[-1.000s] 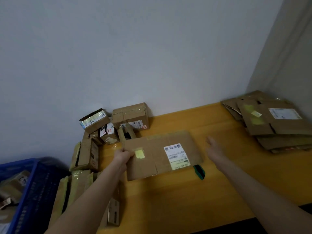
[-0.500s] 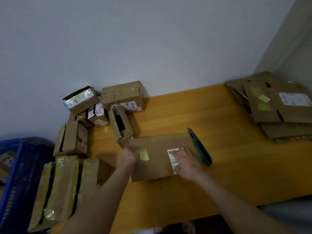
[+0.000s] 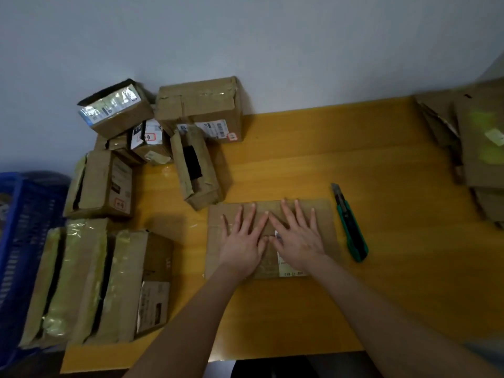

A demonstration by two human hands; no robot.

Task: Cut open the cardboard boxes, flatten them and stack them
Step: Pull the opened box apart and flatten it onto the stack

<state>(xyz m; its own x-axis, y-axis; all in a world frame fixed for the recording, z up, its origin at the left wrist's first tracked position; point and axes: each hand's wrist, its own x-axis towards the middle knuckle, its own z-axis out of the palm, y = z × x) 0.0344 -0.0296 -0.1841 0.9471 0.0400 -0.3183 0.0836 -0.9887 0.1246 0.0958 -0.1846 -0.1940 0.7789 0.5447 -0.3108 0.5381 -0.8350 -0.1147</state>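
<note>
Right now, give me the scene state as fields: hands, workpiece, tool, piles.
left hand: flat, fingers spread, pressing on the flattened box
right hand: flat beside the left, pressing the same box
flattened box: lies flat on the table, front centre
utility knife: on the table to the right of the box, apart from it, untouched
flat stack: far right of the table
unflattened boxes: clustered on the table's left side
blue crate: beyond the table's left edge
</note>
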